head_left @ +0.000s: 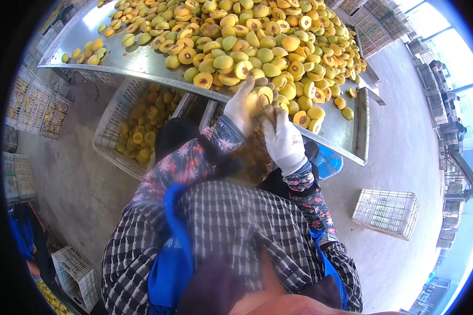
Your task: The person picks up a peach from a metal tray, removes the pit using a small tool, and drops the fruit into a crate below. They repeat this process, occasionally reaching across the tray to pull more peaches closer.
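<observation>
My left hand (240, 108), in a white glove with dirty fingertips, is closed around a yellow fruit half (259, 98) that looks like peach. My right hand (284, 137), gloved too, is just beside it with bent fingers close together near the fruit. Whether the right fingers hold anything small is hidden. Both hands are at the front edge of a metal table (126, 60). Behind them lies a big heap of halved peaches (268, 47), green-yellow outside, several showing reddish-brown hollows.
Under the table stands a plastic crate (102, 128) filled with fruit halves. A blue container (328, 160) is below the table's right end. Another crate (386, 212) rests on the floor at right. A person's arm (32, 268) shows at lower left beside a crate (76, 278).
</observation>
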A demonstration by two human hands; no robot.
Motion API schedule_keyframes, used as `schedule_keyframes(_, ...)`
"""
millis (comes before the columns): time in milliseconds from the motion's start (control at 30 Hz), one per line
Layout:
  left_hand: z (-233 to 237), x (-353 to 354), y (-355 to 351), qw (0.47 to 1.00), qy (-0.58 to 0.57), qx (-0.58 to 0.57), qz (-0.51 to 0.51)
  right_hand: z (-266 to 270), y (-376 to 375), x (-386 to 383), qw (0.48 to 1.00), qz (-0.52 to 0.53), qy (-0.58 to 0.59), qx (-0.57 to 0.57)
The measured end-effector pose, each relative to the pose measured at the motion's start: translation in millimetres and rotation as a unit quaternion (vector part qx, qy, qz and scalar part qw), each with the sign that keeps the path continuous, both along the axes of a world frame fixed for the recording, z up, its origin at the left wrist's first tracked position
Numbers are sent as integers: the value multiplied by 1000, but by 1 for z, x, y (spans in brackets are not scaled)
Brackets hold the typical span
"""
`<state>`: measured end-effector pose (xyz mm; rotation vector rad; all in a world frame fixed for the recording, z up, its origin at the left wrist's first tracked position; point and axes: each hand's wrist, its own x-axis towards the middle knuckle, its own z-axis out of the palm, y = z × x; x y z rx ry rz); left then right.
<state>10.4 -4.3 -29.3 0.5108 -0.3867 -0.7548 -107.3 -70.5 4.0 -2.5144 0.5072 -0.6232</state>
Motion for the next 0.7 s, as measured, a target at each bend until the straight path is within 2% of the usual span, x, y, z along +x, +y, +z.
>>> schedule_keyframes(67, -17, 9, -4, 998, 20, -30, -53, 4, 2, 3, 999, -17, 40, -7)
schedule_keyframes(100, -5, 1, -1, 1000, -3, 12, -19, -6, -1, 3, 999, -1, 33, -28)
schedule_keyframes(167, 13, -1, 7, 996, 22, 81, -20, -16, -4, 3, 998, 14, 45, -30)
schedule_keyframes(233, 25, 9, 11, 981, 113, 131, -89, -20, -6, 2, 997, 34, 51, -44)
schedule_keyframes(333, 3, 24, 6, 970, 131, 140, -149, -20, -10, -6, 994, 62, 68, -63)
schedule_keyframes(400, -7, 24, 10, 987, -40, 113, -107, -19, -11, -11, 991, 66, 102, -52)
schedule_keyframes(433, -9, 23, 12, 984, -125, 99, -84, -20, -10, -14, 993, 72, 93, -21)
schedule_keyframes(467, -9, 23, 14, 969, -164, 154, -99, -22, -9, -17, 993, 78, 84, 10)
schedule_keyframes(500, 10, 25, 20, 950, -203, 208, -114, -23, -9, -18, 993, 83, 74, 41)
schedule_keyframes(600, 29, 24, 23, 935, -201, 267, -115, -34, -10, -18, 959, 129, 30, 249)
schedule_keyframes(700, 35, 12, 23, 941, -200, 266, -68, -36, -8, -21, 888, 137, 29, 437)
